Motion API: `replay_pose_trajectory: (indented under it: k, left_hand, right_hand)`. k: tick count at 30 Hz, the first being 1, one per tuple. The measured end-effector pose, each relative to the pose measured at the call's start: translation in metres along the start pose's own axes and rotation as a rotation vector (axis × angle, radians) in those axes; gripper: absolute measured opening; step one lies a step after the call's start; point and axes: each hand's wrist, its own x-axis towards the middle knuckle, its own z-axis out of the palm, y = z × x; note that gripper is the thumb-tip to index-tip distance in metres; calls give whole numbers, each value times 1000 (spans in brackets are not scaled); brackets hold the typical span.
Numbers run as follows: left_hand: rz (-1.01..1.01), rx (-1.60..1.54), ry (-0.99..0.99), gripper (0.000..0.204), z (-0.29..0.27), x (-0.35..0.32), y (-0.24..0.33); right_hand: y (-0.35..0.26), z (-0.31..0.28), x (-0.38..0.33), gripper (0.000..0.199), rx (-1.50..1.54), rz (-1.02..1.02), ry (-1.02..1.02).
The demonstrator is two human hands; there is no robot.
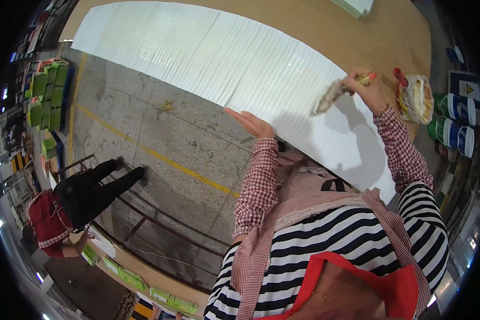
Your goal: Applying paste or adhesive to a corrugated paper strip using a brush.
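A long row of white sheets, closely overlapped so that their edges form fine ridges, stretches across the table in front of me. A glossy film shows on much of it. My right hand is closed round the handle of a brush, whose wide, pale bristles touch the sheets near the right end. My left hand is open, with fingers stretched out along the near edge of the row. Whether its fingertips press on the sheets I cannot tell.
The brown tabletop lies beyond the sheets. To the right are a plastic-wrapped tub, a red handle and green-and-blue buckets. A white stack sits at the far edge. At left, another person works near green stacks.
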Motion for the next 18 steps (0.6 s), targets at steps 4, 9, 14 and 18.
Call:
replay_pose_trajectory:
  k: [4,9,14,18]
  left_hand:
    - [5,1,-1,61,-1,-5,-2]
    - [-10,-64,18,60,-1,-7,0]
    - [-13,-21,-3,60,8,-7,-8]
    - [3,-89,23,60,0,4,-16]
  right_hand:
    - [-32,55,68,14,146,-214,2]
    - [-47,139,166,14,276,-293,-44]
    - [-55,169,219,19,74,-349,-73]
    - [-28,145,171,19,-166,-308,-140]
